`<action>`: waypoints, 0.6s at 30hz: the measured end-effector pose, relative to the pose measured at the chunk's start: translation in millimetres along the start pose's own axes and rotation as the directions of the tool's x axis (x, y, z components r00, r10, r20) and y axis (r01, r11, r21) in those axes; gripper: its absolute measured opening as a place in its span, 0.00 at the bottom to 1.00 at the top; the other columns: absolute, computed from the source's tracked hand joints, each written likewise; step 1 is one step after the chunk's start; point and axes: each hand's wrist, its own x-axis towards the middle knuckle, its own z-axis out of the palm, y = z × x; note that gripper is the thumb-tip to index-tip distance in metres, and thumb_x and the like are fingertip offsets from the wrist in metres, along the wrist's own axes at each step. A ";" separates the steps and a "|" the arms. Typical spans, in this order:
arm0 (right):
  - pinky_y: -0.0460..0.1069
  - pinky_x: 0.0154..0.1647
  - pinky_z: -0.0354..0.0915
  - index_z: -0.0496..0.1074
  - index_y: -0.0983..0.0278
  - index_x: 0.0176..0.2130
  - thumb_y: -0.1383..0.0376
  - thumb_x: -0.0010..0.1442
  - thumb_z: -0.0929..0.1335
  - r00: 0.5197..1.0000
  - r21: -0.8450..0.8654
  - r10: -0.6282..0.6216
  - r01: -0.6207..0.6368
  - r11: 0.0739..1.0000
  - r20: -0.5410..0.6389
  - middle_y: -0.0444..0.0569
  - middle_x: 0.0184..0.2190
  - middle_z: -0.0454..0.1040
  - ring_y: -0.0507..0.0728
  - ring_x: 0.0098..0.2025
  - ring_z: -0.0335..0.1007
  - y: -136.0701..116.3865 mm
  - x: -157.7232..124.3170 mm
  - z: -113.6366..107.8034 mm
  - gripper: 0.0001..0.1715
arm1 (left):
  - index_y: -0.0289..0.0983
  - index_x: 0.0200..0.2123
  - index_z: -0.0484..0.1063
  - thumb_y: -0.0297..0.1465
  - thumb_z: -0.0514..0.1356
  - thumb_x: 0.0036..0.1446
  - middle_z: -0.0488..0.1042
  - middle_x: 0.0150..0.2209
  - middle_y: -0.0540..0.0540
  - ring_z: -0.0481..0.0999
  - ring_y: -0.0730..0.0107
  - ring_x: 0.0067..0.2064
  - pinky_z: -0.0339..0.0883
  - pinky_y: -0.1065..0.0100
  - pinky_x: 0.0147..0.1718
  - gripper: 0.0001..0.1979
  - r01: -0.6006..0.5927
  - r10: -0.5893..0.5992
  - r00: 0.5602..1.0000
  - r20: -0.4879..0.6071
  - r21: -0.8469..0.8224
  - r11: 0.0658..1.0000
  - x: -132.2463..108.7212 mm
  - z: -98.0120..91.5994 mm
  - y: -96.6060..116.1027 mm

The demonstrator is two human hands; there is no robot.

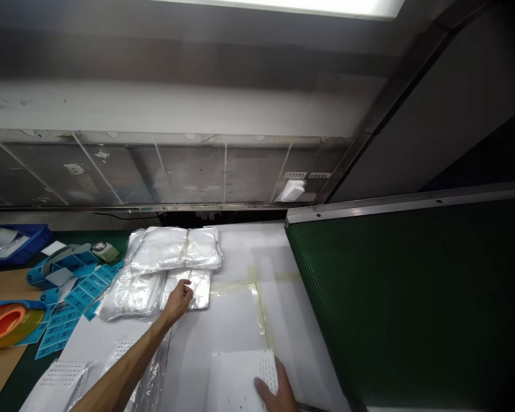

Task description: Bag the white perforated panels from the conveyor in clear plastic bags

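Head view: right hand on sheet, left hand at bag

Nearest, at the bottom edge: right hand lies open and flat, palm down, on a white perforated sheet. Hand is partly cut off by the frame. The sheet sits on the white table, just beside the green belt, which runs along the right.

Bottom left: more perforated sheets and a clear film under the left forearm.

Mid table: left arm stretched forward, fingers curled onto the near-left edge of a flat clear bag, touching it. Pinched or just touched, cannot tell. The bag lies flat, its far end tucked under the bundle, a banded pack of clear bags. A loose stack of the same bags lies just left of the hand.

Further left: blue labels fanned out, orange tape roll at the edge, blue dispenser behind the labels, blue bin far left.

Back: clear panel across the bench.
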 end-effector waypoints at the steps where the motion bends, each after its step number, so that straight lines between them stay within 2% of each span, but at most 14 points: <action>1: 0.59 0.50 0.61 0.48 0.68 0.61 0.35 0.40 0.65 1.000 0.030 0.012 -0.012 0.999 -0.014 0.63 0.52 0.66 0.69 0.52 0.64 -6.3 -1.9 -1.2 0.62 | 0.35 0.47 0.65 0.38 0.53 0.61 0.72 0.34 0.48 0.73 0.71 0.31 0.70 0.64 0.31 0.16 0.011 -0.010 1.000 0.011 -0.047 0.999 1.2 -3.0 -0.6; 4: 0.60 0.48 0.63 0.36 0.60 0.64 0.33 0.39 0.64 0.998 0.054 0.025 -0.022 0.998 -0.053 0.60 0.57 0.60 0.70 0.52 0.64 -24.7 -7.9 -3.9 0.67 | 0.34 0.47 0.66 0.38 0.54 0.60 0.73 0.36 0.47 0.74 0.70 0.32 0.71 0.63 0.32 0.16 0.059 -0.052 0.998 0.046 -0.154 0.986 5.3 -7.8 0.1; 7: 0.58 0.49 0.63 0.35 0.57 0.65 0.34 0.44 0.62 0.996 0.006 -0.057 0.058 0.998 -0.065 0.55 0.57 0.61 0.67 0.52 0.64 -33.5 -12.5 -5.8 0.62 | 0.33 0.42 0.69 0.38 0.55 0.60 0.73 0.35 0.47 0.74 0.69 0.33 0.71 0.62 0.34 0.14 0.102 -0.087 0.993 0.080 -0.218 0.971 8.9 -10.1 3.7; 8: 0.57 0.51 0.62 0.38 0.57 0.65 0.34 0.46 0.61 0.994 -0.017 -0.093 0.092 0.996 -0.057 0.54 0.57 0.62 0.66 0.52 0.64 -33.4 -13.4 -6.3 0.58 | 0.33 0.40 0.69 0.38 0.55 0.60 0.73 0.35 0.47 0.74 0.69 0.34 0.71 0.62 0.35 0.13 0.105 -0.088 0.993 0.084 -0.233 0.967 9.7 -11.3 5.5; 10: 0.55 0.54 0.60 0.51 0.59 0.62 0.35 0.49 0.59 0.990 -0.055 -0.139 0.137 0.989 -0.025 0.52 0.56 0.64 0.64 0.53 0.63 -30.0 -14.1 -7.0 0.51 | 0.33 0.39 0.70 0.38 0.55 0.59 0.73 0.35 0.47 0.74 0.68 0.35 0.70 0.61 0.36 0.13 0.086 -0.068 0.995 0.077 -0.258 0.962 10.8 -14.7 9.9; 13: 0.55 0.54 0.60 0.70 0.62 0.50 0.36 0.48 0.60 0.991 -0.089 -0.132 0.132 0.987 0.007 0.53 0.51 0.69 0.65 0.53 0.63 -22.7 -12.9 -6.8 0.43 | 0.34 0.38 0.70 0.39 0.55 0.59 0.73 0.33 0.48 0.74 0.68 0.34 0.69 0.60 0.36 0.14 0.023 -0.014 0.999 0.034 -0.280 0.960 12.7 -21.6 19.3; 15: 0.56 0.53 0.61 0.73 0.62 0.44 0.37 0.48 0.61 0.991 -0.099 -0.134 0.133 0.986 0.003 0.53 0.48 0.72 0.66 0.52 0.64 -20.1 -11.6 -5.9 0.39 | 0.34 0.37 0.70 0.40 0.55 0.59 0.72 0.31 0.49 0.73 0.69 0.33 0.69 0.61 0.36 0.15 -0.013 0.008 1.000 -0.020 -0.287 0.958 14.7 -26.5 27.0; 18: 0.55 0.50 0.64 0.72 0.62 0.42 0.39 0.49 0.62 0.985 -0.096 -0.170 0.169 0.981 -0.005 0.53 0.45 0.73 0.65 0.49 0.67 -21.0 -10.7 -4.3 0.35 | 0.34 0.36 0.70 0.40 0.55 0.59 0.70 0.29 0.51 0.71 0.71 0.30 0.67 0.63 0.33 0.14 -0.043 0.003 0.992 -0.129 -0.308 0.950 18.1 -32.8 38.9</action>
